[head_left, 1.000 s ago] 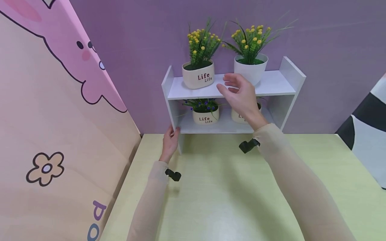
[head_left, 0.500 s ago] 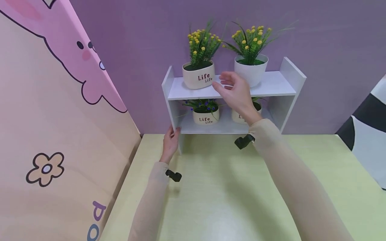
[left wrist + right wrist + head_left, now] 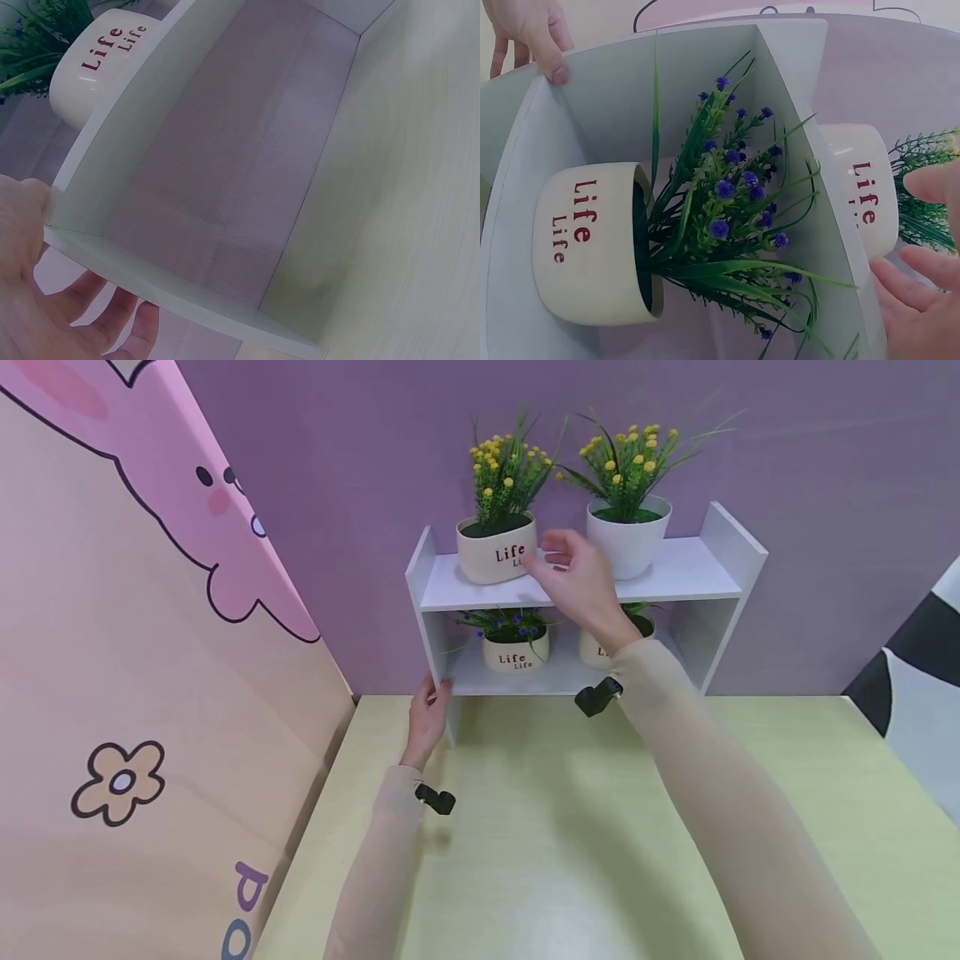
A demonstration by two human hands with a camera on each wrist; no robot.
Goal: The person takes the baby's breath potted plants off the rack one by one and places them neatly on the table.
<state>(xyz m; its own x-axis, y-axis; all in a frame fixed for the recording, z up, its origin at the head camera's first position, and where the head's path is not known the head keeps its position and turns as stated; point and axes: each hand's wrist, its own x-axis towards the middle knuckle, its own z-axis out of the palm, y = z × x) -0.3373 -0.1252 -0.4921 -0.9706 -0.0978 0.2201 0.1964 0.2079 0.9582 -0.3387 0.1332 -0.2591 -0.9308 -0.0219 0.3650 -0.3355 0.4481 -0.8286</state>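
Two potted plants with yellow flowers stand on top of a white two-tier shelf [image 3: 697, 568]: a cream "Life" flowerpot [image 3: 487, 558] at left and a plain white flowerpot [image 3: 630, 552] at right. My right hand [image 3: 581, 581] is between them, fingers loosely extended, thumb tip overlapping the cream pot's lettering. In the right wrist view that hand's fingertips are right beside the cream pot [image 3: 866, 180]. Low on the shelf's left side, my left hand [image 3: 426, 720] grips the side panel; the left wrist view shows the thumb at the front edge and fingers outside the panel [image 3: 187, 300].
The lower tier holds a cream pot with blue flowers [image 3: 513, 657] and another cream pot [image 3: 592, 649], partly hidden by my right forearm. A purple wall [image 3: 337, 527] stands behind, and a printed panel [image 3: 150, 652] borders the pale tabletop [image 3: 510, 843] on the left.
My right hand has moved left from in front of the white pot to the cream pot's right side. My left hand keeps its grip on the shelf panel; the pots stay in place.
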